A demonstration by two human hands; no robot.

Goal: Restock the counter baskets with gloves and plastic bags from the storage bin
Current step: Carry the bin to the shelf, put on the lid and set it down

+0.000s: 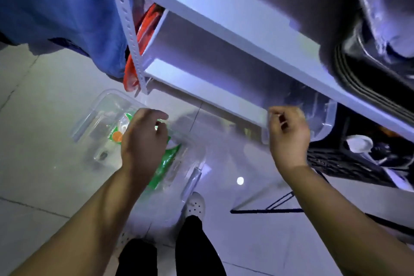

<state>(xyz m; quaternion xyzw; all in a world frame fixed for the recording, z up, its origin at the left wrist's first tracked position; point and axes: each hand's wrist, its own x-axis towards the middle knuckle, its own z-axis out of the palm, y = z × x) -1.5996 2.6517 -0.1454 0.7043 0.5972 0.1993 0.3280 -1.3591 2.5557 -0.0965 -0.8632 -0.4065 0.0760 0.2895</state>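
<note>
Head view: clear storage bin (94, 119) on floor (44, 163) beside shelf (201, 87), green packet (168, 161) inside. Right hand (289, 134) grips clear lid (322, 121) edge; left hand (143, 141) curled over bin, grasp impossible to tell.

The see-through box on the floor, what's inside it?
A green and white packet with an orange spot lies inside the clear bin. The left hand covers its middle; anything beneath cannot be seen.

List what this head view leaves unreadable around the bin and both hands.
Head view:
Green-and-orange packet in the clear plastic storage bin: left hand covers its middle, print blurred.
Right hand: motion blur hides whether its curled fingers grip the clear plastic piece beside it.
Black mesh basket: cut by the right edge, contents dim.
</note>
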